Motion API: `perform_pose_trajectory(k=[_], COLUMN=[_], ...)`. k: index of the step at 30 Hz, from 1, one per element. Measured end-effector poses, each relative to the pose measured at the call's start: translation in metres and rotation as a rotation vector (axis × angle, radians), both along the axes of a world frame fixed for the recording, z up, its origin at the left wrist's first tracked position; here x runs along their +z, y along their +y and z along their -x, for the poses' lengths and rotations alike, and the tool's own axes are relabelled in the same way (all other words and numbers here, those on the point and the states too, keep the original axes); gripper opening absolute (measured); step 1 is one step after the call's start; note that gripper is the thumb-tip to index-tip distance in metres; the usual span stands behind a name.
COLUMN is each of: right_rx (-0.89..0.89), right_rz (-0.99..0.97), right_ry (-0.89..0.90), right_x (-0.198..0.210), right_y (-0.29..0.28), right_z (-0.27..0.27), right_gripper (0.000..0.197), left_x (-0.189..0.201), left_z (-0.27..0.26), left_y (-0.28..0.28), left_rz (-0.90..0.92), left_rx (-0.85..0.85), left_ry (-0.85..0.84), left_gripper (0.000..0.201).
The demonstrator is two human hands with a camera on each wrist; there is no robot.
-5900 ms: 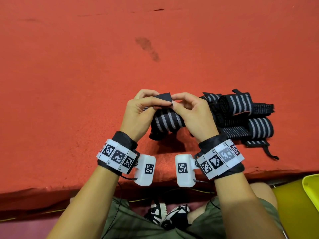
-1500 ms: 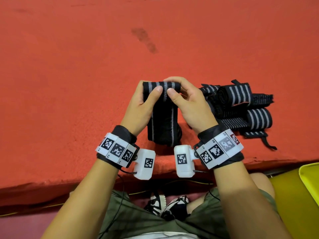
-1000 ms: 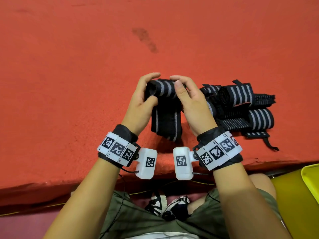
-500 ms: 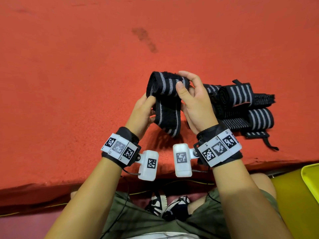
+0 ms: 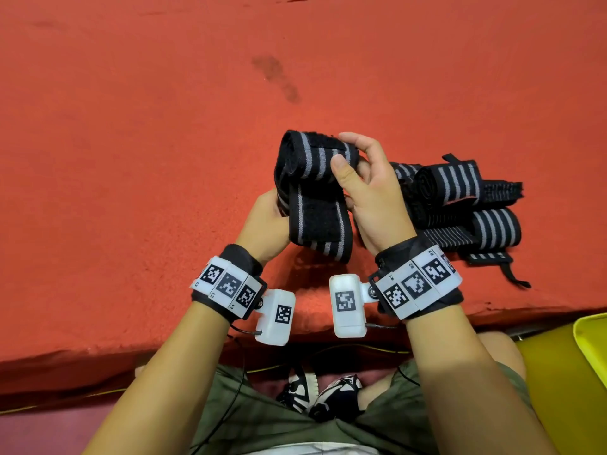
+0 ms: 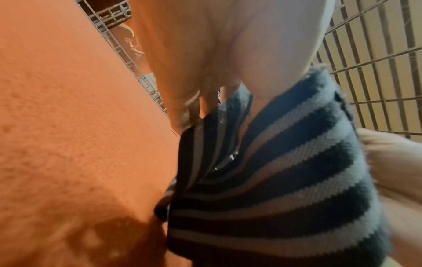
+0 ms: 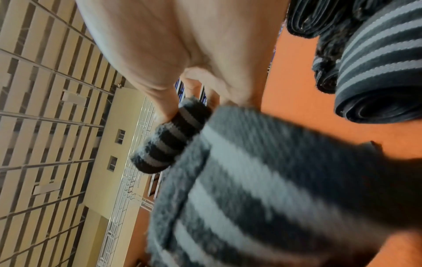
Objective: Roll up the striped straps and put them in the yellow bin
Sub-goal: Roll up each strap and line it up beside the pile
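Note:
A black strap with grey stripes (image 5: 315, 192) is held above the red table, its top end partly rolled and the rest hanging down. My right hand (image 5: 354, 172) pinches the rolled end with thumb on top and fingers behind. My left hand (image 5: 272, 218) grips the hanging part from the left, its fingers hidden behind the cloth. The left wrist view shows the striped strap (image 6: 285, 180) close up under the palm. In the right wrist view the roll (image 7: 169, 140) sits at the thumb. The yellow bin (image 5: 594, 349) shows at the lower right edge.
A pile of striped straps (image 5: 460, 205), two of them rolled, lies on the red table (image 5: 131, 159) just right of my right hand, with a loose black tab (image 5: 512, 280) trailing toward the front edge. My knees and shoes are below the table edge.
The strap's top end has been rolled further and lifted. My left hand has dropped from the roll to the hanging part, while my right hand keeps the roll.

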State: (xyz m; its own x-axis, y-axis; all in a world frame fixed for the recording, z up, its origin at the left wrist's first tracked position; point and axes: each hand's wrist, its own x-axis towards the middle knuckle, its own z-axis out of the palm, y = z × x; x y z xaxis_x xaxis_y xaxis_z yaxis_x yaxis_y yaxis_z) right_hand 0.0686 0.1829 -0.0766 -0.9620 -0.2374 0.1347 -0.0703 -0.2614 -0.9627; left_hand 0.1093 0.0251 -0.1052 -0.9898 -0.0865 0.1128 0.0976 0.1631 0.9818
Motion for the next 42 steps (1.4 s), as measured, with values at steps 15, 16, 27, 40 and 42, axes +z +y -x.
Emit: perform_pose_trajectory(k=[15, 16, 27, 40, 42], right_rx=[-0.062, -0.066, -0.078, -0.085, -0.044], right_rz=[0.013, 0.01, -0.06, -0.455, -0.528], right_ry=[0.054, 0.058, 0.085, 0.167, 0.141], right_x=[0.014, 0.016, 0.02, 0.002, 0.004], right_y=[0.002, 0.002, 0.004, -0.01, -0.012], right_z=[0.001, 0.001, 0.001, -0.007, -0.01], right_gripper=[0.031, 0.032, 0.045, 0.061, 0.065], left_x=[0.017, 0.015, 0.019, 0.032, 0.03], left_z=[0.011, 0.012, 0.007, 0.009, 0.009], left_y=[0.001, -0.001, -0.008, 0.008, 0.007], left_rz=[-0.105, -0.093, -0.015, -0.051, -0.028], left_rx=[0.073, 0.084, 0.147, 0.151, 0.145], left_ry=[0.04, 0.037, 0.148, -0.041, -0.039], left_gripper=[0.026, 0.026, 0.057, 0.039, 0.034])
